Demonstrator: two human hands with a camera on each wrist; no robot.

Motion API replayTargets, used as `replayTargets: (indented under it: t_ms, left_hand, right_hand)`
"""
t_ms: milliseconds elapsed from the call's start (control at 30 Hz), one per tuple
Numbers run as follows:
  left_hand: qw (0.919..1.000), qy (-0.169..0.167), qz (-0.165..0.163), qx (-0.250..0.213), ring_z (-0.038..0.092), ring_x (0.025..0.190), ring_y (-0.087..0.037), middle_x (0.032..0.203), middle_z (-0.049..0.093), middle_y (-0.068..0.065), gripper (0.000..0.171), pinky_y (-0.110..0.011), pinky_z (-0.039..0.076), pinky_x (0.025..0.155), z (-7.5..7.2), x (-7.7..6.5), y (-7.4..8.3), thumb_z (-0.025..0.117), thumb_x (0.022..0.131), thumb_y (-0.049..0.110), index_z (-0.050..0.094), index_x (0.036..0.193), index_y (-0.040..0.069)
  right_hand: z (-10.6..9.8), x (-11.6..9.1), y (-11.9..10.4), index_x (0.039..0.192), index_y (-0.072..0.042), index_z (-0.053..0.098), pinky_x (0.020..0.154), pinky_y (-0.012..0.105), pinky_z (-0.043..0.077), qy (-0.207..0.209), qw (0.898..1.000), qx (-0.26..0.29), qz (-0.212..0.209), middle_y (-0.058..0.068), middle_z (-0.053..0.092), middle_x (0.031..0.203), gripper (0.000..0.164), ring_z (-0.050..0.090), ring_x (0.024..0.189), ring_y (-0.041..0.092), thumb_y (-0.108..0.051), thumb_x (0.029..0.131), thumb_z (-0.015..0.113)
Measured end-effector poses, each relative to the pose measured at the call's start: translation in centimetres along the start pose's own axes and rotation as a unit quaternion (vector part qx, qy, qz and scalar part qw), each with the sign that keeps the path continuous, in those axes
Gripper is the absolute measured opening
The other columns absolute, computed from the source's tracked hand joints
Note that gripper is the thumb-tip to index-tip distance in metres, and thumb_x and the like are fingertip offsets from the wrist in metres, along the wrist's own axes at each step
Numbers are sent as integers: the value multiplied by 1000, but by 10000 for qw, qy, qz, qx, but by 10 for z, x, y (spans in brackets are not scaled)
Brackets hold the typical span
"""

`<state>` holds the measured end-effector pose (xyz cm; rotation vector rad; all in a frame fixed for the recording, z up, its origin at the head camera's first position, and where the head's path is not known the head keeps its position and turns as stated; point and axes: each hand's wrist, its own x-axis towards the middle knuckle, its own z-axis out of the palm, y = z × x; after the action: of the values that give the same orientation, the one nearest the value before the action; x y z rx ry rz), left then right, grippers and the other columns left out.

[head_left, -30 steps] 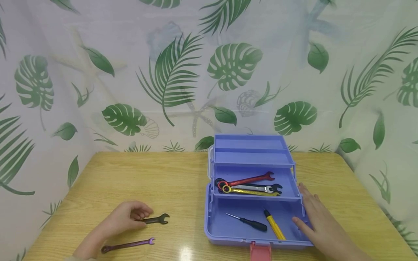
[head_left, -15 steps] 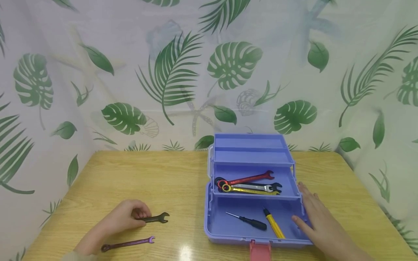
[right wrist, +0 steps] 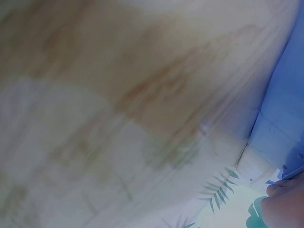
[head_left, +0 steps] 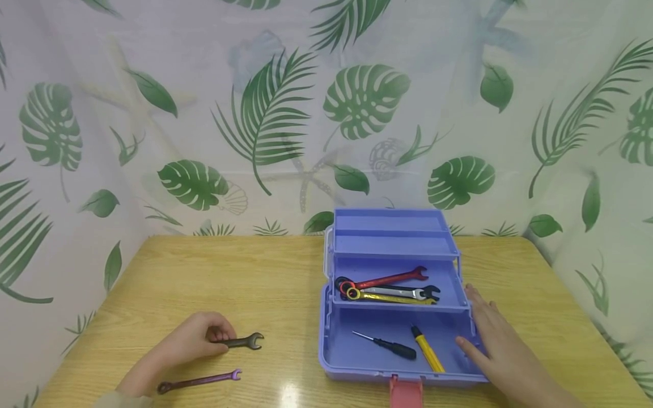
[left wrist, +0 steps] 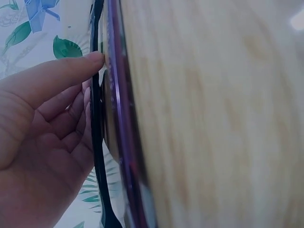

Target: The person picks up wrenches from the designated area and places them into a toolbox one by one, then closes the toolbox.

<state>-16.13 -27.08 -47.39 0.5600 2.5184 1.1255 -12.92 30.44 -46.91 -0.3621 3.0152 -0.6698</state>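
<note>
At the left of the table, my left hand (head_left: 191,338) pinches a black combination wrench (head_left: 247,341) near its middle, its open-ended jaw pointing right. Thumb and fingers meet on the dark shank (left wrist: 98,147) in the left wrist view; the far end is hidden behind the hand in the head view. Nearer me lies a purple wrench (head_left: 201,382), roughly parallel to it. My right hand (head_left: 502,357) rests with extended fingers along the right side of a blue-violet toolbox (head_left: 352,362), thumb over its rim. The right wrist view catches only part of that hand beside the blue wall (right wrist: 285,104).
The toolbox stands open with stepped trays. Its middle tray holds several wrenches, among them a red one (head_left: 388,280) and a yellow one (head_left: 395,300). A black screwdriver (head_left: 398,349) and a yellow-handled tool (head_left: 430,352) lie in the bottom. A pink latch (head_left: 406,393) hangs in front.
My left fingertips have drawn in slightly on the black wrench since a second ago. The right hand and the toolbox have stayed put.
</note>
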Motion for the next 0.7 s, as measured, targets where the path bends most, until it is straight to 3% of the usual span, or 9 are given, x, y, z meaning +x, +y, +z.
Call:
replayTargets:
  t_ms: [233,467,700]
  left_hand:
    - [9999,-1,43,126,59,83,0,94,71,2,15,-19,56,76,0,-2,1,82,88,1,76,99,8]
    - [9999,66,-67,82,60,82,1,93,72,2,13,-20,55,73,0,-1,1,81,89,2,77,100,7]
    - [9999,96,-19,35,61,82,2,95,74,1,12,-20,57,73,-1,1,0,81,90,2,77,101,6]
  right_hand:
    - [1,0,1,172,-13,-2,134,61,0,119,9998,-90,-129,23,11,178,92,23,155,60,-46,108,56]
    - [3,0,3,172,-13,-1,132,33,-15,267,9991,-192,-269,23,14,177,92,26,155,58,-43,108,57]
    - [4,-1,3,172,-9,3,121,12,-20,406,9979,-315,-386,25,18,176,92,28,155,56,-40,107,60]
